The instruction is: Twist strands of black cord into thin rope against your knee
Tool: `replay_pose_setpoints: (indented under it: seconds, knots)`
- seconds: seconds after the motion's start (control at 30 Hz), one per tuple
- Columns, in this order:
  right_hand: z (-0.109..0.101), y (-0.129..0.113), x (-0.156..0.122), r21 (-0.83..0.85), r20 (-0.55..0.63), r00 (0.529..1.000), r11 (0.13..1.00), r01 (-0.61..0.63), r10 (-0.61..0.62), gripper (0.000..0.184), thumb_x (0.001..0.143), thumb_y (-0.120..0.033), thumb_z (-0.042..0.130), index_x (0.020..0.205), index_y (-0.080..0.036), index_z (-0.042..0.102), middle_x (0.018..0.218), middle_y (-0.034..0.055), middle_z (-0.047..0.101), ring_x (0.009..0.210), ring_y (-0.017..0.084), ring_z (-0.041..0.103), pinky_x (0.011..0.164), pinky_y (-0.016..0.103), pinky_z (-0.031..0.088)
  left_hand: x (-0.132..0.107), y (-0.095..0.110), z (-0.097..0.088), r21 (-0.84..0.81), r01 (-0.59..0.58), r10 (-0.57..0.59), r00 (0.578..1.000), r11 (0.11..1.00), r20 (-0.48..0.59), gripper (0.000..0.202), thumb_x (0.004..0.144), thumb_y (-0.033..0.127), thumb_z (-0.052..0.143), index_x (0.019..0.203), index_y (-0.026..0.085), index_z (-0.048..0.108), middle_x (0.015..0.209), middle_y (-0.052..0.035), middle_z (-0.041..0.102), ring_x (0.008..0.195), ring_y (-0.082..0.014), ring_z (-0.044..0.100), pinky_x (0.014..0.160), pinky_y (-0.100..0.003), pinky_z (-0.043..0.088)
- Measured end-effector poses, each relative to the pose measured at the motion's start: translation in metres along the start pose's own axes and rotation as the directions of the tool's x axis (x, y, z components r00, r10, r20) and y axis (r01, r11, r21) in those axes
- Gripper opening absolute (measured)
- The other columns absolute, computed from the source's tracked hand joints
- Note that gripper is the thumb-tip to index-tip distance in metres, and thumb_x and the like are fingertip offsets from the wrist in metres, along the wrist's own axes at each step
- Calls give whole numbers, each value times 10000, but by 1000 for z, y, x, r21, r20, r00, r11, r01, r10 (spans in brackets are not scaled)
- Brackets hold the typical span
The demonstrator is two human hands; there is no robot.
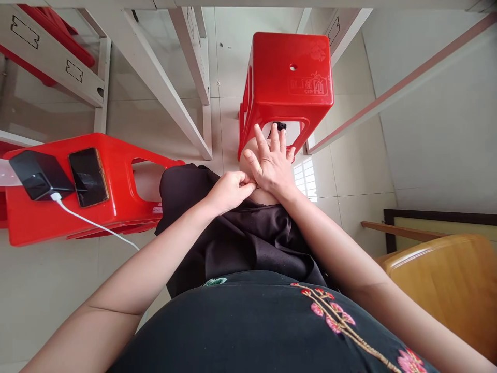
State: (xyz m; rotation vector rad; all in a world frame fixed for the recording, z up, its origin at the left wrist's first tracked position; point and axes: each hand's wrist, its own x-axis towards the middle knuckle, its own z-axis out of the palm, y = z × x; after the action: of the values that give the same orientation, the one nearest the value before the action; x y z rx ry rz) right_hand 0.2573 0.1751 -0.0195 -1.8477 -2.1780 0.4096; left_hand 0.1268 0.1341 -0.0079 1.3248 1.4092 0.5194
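Observation:
My right hand [273, 165] lies palm down with its fingers spread, over my bare knee [248, 165]. Beside its wrist, my left hand [234, 191] is closed in a pinch, thumb and forefinger together. A thin dark line shows near those fingertips, too small to name; what they hold, if anything, I cannot make out. Just below both hands, dark cloth [248, 233] lies in folds across my lap. In front of the knee stands a red plastic stool [291, 67], with a small black item [280, 126] visible through its side opening.
On another red stool [120, 171] at the left lie a phone [89, 177] and a dark glossy box-shaped device [41, 173] with a white cable [97, 225] plugged in. White table legs [155, 77] stand ahead. A wooden chair [446, 285] is at the right.

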Motion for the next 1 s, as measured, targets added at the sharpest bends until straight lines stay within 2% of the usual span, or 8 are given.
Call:
replay_pose_setpoints:
  seconds: [0.27,0.43,0.57,0.73,0.87,1.0]
  knots:
    - [6,-7,3,-59,-15,1000,998,26,-26,746,841,-705,147,1458,-292,221,1531,113,171,1391,398,111,1002,698,170,0,-4,-9,78,24,-26,999,997,30,215,720,340,567,726,139,643,679,-23,653,644,-145,565,643,-276,428]
    - [5,-13,8,-106,6,999,994,34,-34,753,842,-705,118,1463,-288,202,1532,111,169,1390,402,100,996,694,177,4,-2,-16,106,50,-53,998,993,19,180,705,321,583,682,146,618,626,-1,623,569,-116,516,578,-255,390]
    - [5,-16,13,-148,25,999,988,43,-39,766,846,-697,87,1470,-263,183,1530,117,168,1392,397,91,997,687,181,9,-2,-21,119,21,-23,1000,993,18,174,699,319,588,677,148,616,626,2,613,578,-114,512,579,-250,386]
    - [7,-19,20,-82,5,999,995,54,-54,789,840,-702,59,1455,-241,240,1512,117,219,1386,393,116,1012,673,169,14,-3,-27,130,44,-45,999,990,5,201,701,347,593,668,151,616,614,8,602,559,-109,502,559,-245,380]
    - [8,-21,25,-92,50,998,995,37,-33,815,842,-697,38,1452,-198,248,1496,143,247,1373,396,157,1015,648,197,20,-5,-30,92,26,-28,1000,995,12,197,702,339,605,720,146,643,658,2,628,621,-119,541,626,-256,413]
    - [8,-18,28,-82,10,999,995,53,-52,828,853,-678,10,1415,-155,319,1440,156,341,1339,384,244,1009,612,253,25,-7,-30,50,-3,1,999,999,46,211,692,348,622,735,144,650,713,-9,656,679,-134,571,690,-276,435]
